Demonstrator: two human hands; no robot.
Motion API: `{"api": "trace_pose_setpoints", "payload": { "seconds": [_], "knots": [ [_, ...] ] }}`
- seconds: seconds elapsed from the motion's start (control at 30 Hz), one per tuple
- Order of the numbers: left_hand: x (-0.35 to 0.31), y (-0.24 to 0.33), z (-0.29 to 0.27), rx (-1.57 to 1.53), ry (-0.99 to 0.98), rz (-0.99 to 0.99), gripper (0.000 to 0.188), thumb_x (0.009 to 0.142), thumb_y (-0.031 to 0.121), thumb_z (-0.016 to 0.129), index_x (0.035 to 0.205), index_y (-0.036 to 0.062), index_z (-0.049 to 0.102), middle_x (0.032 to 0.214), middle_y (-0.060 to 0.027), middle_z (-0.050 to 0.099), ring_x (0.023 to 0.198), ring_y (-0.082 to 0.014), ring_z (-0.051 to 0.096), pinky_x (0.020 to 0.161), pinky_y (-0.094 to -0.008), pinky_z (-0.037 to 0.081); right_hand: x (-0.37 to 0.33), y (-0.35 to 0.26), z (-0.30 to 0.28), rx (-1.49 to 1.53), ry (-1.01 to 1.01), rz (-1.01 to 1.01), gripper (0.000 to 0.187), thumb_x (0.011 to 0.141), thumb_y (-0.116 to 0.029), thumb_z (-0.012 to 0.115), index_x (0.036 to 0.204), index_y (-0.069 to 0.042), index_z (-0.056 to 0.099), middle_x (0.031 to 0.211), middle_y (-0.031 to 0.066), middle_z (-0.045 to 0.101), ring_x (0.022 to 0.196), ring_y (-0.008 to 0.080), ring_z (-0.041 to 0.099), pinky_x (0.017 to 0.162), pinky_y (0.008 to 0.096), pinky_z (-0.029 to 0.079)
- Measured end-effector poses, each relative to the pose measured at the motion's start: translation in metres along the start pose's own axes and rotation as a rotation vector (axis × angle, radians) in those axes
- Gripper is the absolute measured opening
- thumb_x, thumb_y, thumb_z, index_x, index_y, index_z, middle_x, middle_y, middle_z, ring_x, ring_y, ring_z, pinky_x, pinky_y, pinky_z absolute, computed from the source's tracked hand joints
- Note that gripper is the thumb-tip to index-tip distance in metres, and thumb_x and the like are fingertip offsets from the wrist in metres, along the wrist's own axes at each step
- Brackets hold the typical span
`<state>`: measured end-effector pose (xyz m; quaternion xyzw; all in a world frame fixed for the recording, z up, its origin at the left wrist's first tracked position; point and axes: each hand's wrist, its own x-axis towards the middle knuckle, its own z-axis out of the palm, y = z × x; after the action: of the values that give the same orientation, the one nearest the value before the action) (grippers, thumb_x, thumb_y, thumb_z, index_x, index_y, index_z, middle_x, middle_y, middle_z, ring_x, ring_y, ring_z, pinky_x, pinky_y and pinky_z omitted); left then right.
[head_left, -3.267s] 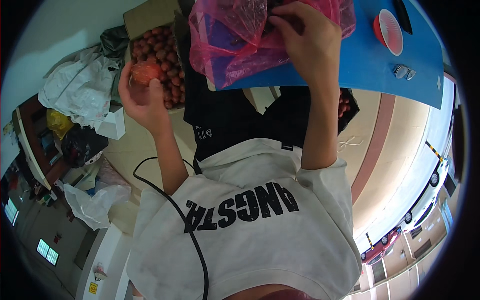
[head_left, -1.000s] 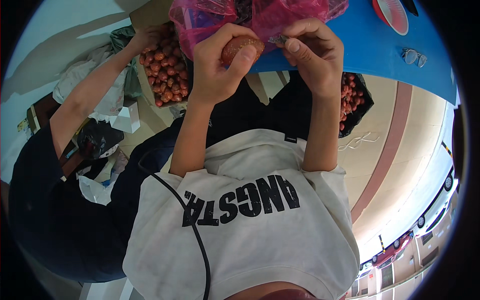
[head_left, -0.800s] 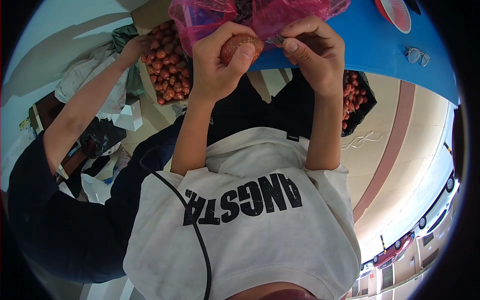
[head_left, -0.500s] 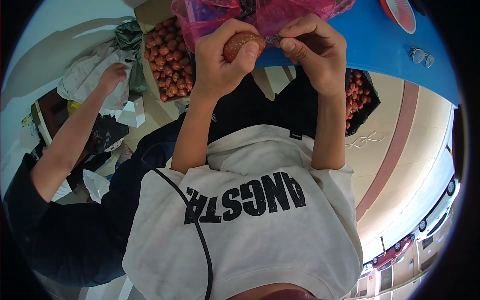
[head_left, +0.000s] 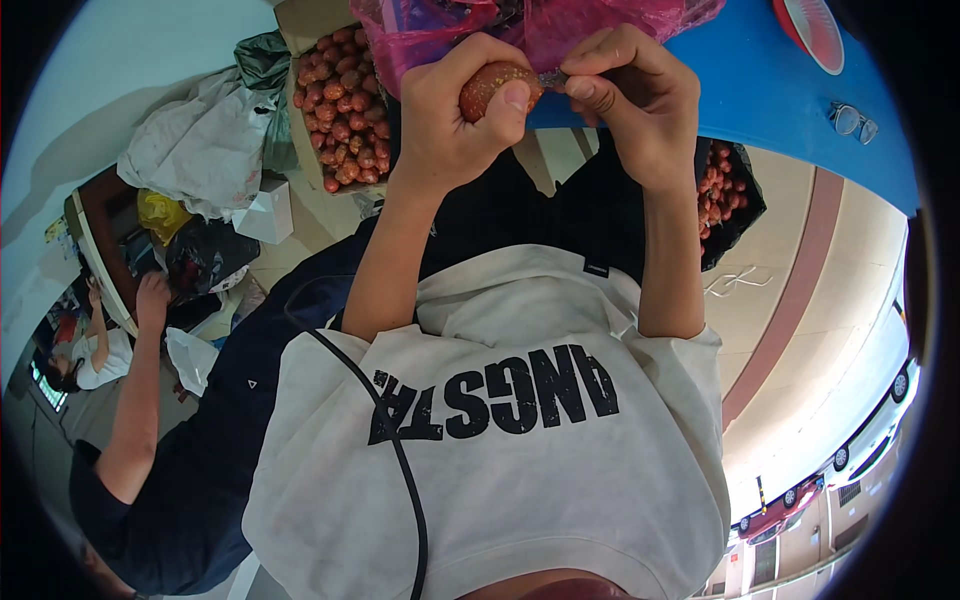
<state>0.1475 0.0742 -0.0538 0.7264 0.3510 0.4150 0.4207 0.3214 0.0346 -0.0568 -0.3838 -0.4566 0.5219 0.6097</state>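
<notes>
Between the fingers and thumb of my left hand (head_left: 435,125) is a reddish-brown, rounded ball with pale specks (head_left: 488,90). My right hand (head_left: 648,115) pinches a small greyish piece (head_left: 551,78) with thumb and forefinger, right against the ball's right end. What that piece is, I cannot make out. Both hands are raised over my lap at the table's near edge. Just beyond them lies a translucent pink plastic bag (head_left: 590,28) with dark bits in it. Similar red balls (head_left: 343,110) fill a cardboard box to the left of my left hand.
The blue table (head_left: 740,90) carries a red-and-white dish (head_left: 812,35) and eyeglasses (head_left: 853,122). More red pieces sit in a black bag (head_left: 740,205) below it. At left are a co-worker's arm (head_left: 143,400), a white sack (head_left: 190,140) and another person (head_left: 100,355) farther off.
My hands keep the same grip, with the view shifted slightly. The co-worker's arm has drawn back from the white sack toward the lower left, bringing the farther person into view.
</notes>
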Motion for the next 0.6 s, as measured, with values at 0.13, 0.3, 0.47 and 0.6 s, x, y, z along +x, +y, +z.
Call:
{"api": "trace_pose_setpoints", "payload": {
  "seconds": [0.13, 0.3, 0.47, 0.6],
  "knots": [
    [0.0, 0.001, -0.003, -0.029, 0.011, -0.015, 0.019, 0.075, 0.02, 0.064, 0.085, 0.0037, 0.064, 0.067, -0.0033, 0.066, 0.051, -0.0119, 0.05, 0.05, -0.0221, 0.041, 0.003, 0.008, 0.0, -0.056, -0.038, -0.083, 0.008, 0.08, 0.006, 0.067, 0.085, 0.001, 0.063, 0.085, 0.0086, 0.064, 0.059, 0.0103, 0.051, 0.052, 0.0189, 0.043],
    [-0.015, -0.006, 0.0, -0.147, -0.057, -0.153, 0.035, 0.065, 0.023, 0.075, 0.091, 0.0033, 0.062, 0.076, -0.0017, 0.062, 0.059, -0.0117, 0.051, 0.058, -0.0242, 0.042, -0.005, -0.002, 0.004, -0.223, 0.027, -0.033, 0.006, 0.078, 0.003, 0.066, 0.08, -0.001, 0.063, 0.083, 0.0065, 0.062, 0.06, 0.0117, 0.049, 0.055, 0.0204, 0.039],
    [-0.006, 0.004, 0.004, -0.045, 0.06, -0.103, 0.014, 0.066, 0.012, 0.067, 0.075, 0.0054, 0.06, 0.053, 0.0008, 0.051, 0.045, -0.0131, 0.041, 0.045, -0.0261, 0.036, -0.005, 0.007, -0.011, -0.253, 0.029, -0.005, 0.01, 0.079, 0.004, 0.062, 0.085, -0.002, 0.057, 0.091, 0.0082, 0.059, 0.064, 0.0121, 0.047, 0.053, 0.0216, 0.039],
    [-0.002, 0.009, 0.006, -0.03, 0.1, -0.063, 0.011, 0.067, 0.013, 0.065, 0.069, 0.0046, 0.058, 0.052, -0.0045, 0.053, 0.042, -0.0225, 0.044, 0.043, -0.0285, 0.037, -0.005, 0.009, -0.016, -0.215, -0.007, -0.022, 0.01, 0.083, 0.003, 0.062, 0.086, -0.005, 0.056, 0.089, 0.0065, 0.059, 0.063, 0.0105, 0.045, 0.053, 0.0201, 0.037]
  ]
}}
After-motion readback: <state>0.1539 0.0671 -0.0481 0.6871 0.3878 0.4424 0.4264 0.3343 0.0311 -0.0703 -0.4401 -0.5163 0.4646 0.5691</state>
